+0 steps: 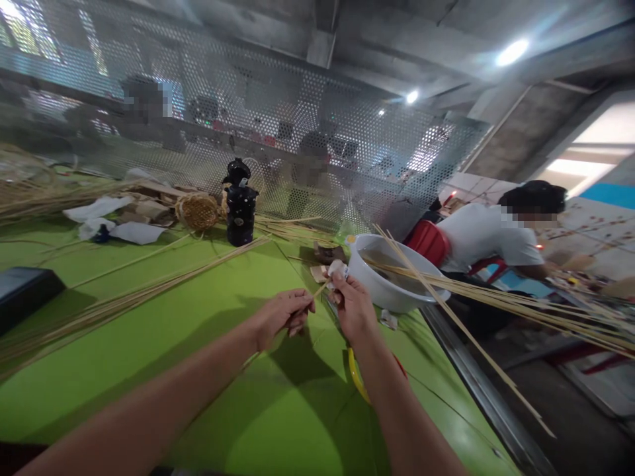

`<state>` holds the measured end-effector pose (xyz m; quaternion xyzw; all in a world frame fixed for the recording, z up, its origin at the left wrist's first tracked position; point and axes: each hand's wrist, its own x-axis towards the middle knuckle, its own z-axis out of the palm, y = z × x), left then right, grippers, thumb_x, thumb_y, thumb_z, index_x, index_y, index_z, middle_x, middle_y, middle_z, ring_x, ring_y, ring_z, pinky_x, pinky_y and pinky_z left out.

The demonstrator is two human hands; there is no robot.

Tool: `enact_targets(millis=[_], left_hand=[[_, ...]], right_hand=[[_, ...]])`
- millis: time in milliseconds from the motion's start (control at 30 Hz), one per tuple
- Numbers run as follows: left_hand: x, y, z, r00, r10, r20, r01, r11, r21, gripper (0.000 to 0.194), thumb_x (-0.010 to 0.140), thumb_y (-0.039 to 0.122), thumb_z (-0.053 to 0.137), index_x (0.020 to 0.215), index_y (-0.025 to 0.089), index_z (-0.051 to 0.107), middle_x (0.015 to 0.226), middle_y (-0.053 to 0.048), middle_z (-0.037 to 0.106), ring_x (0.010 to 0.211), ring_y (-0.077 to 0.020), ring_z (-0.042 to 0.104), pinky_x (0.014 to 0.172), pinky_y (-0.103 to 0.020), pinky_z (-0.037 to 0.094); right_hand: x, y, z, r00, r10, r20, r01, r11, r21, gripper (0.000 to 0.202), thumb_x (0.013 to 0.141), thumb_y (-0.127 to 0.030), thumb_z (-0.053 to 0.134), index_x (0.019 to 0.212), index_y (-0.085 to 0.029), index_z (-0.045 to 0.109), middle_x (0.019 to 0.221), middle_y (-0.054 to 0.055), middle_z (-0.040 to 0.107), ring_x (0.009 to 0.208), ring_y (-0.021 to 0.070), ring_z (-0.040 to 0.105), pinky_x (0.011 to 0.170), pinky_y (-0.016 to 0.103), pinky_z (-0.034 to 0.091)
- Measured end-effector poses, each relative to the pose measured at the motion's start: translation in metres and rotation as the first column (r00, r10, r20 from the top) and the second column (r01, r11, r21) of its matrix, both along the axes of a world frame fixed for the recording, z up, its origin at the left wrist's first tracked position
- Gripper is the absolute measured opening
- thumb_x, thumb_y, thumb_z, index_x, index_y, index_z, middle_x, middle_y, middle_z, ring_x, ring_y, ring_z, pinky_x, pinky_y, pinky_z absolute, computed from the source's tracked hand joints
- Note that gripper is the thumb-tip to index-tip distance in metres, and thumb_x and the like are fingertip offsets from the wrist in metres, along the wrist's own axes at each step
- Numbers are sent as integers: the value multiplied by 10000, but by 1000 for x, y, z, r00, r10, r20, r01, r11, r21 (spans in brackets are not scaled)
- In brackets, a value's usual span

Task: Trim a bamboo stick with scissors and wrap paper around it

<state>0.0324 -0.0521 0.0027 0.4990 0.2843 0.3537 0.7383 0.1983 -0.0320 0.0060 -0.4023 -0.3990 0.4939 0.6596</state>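
A thin tan cane strip (321,289) runs between my two hands above the green table. My left hand (286,312) is closed, pinching the strip between thumb and fingers. Its other end seems to trail back below my left wrist. To the right, my right hand (353,303) is closed on a crumpled white piece of paper or cloth (338,268), which meets the far end of the strip. Under my right forearm lies a tool with a yellow and red handle (358,378), partly hidden by the arm.
A white basin of water (391,291) stands right, long strips (496,297) jutting past the table edge. A black bottle (241,211), small woven basket (198,211) and white paper (136,233) sit behind. Strip bundles (143,291) lie left. A person (483,231) sits at right.
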Motion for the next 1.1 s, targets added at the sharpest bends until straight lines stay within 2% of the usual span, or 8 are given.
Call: enact_targets(millis=[100, 167, 300, 467, 667, 867, 933, 1100], left_hand=[[-1, 1, -2, 999, -9, 49, 13, 997, -80, 275, 887, 416, 518, 832, 152, 571, 502, 76, 385, 426, -64, 372, 529, -212, 418], [-2, 2, -3, 997, -6, 71, 14, 993, -118, 233, 878, 377, 544, 822, 151, 560, 522, 73, 395, 443, -66, 394, 552, -221, 437], [-3, 4, -5, 997, 24, 69, -16, 994, -106, 233, 855, 372, 593, 797, 152, 539, 536, 79, 385, 433, -53, 353, 506, -195, 392], [-2, 7, -5, 998, 64, 20, -62, 996, -62, 280, 831, 405, 631, 781, 164, 498, 538, 92, 354, 428, -41, 287, 463, -172, 310], [-3, 10, -6, 991, 134, -19, -134, 991, 6, 318, 815, 457, 633, 825, 168, 500, 571, 90, 368, 455, -47, 288, 464, -183, 261], [-2, 6, -1, 971, 175, -160, -160, 982, 103, 341, 821, 503, 587, 801, 172, 508, 547, 86, 389, 462, -67, 319, 510, -222, 314], [-1, 5, 0, 971, 183, -156, -168, 980, 106, 327, 821, 486, 591, 801, 169, 512, 543, 89, 384, 457, -64, 308, 506, -221, 302], [0, 8, -3, 986, 155, -53, -154, 988, 23, 309, 807, 451, 619, 818, 165, 503, 556, 96, 342, 452, -52, 255, 475, -204, 241]], right_hand=[[3, 2, -1, 998, 20, -67, -20, 1000, 5, 292, 639, -385, 800, 823, -178, 710, 820, 20, 654, 481, 54, 286, 433, 218, 252], [3, 2, -2, 996, 40, -83, -39, 999, 13, 280, 652, -382, 795, 827, -180, 709, 819, 15, 648, 482, 53, 289, 439, 218, 264], [-1, -1, 0, 996, 85, -29, -84, 996, 15, 286, 671, -390, 780, 858, -185, 711, 738, -18, 596, 472, 53, 285, 436, 223, 254], [-11, -7, -1, 989, 142, 40, -141, 990, -5, 273, 675, -415, 776, 787, -175, 712, 638, -46, 507, 466, 45, 274, 437, 219, 222], [-17, -12, -5, 963, 245, 109, -240, 969, -59, 277, 722, -413, 744, 832, -159, 737, 622, -27, 502, 494, 52, 302, 459, 214, 224], [-12, -10, -3, 982, 128, 140, -124, 992, -37, 318, 757, -457, 696, 834, -152, 737, 638, -14, 504, 512, 67, 328, 460, 221, 229], [-13, -8, -4, 982, 124, 143, -120, 992, -39, 329, 733, -468, 713, 817, -150, 730, 624, -18, 501, 499, 66, 307, 453, 225, 209], [-20, -7, -10, 959, 224, 173, -218, 974, -54, 322, 725, -466, 711, 810, -156, 712, 584, -26, 505, 482, 72, 288, 456, 236, 194]])
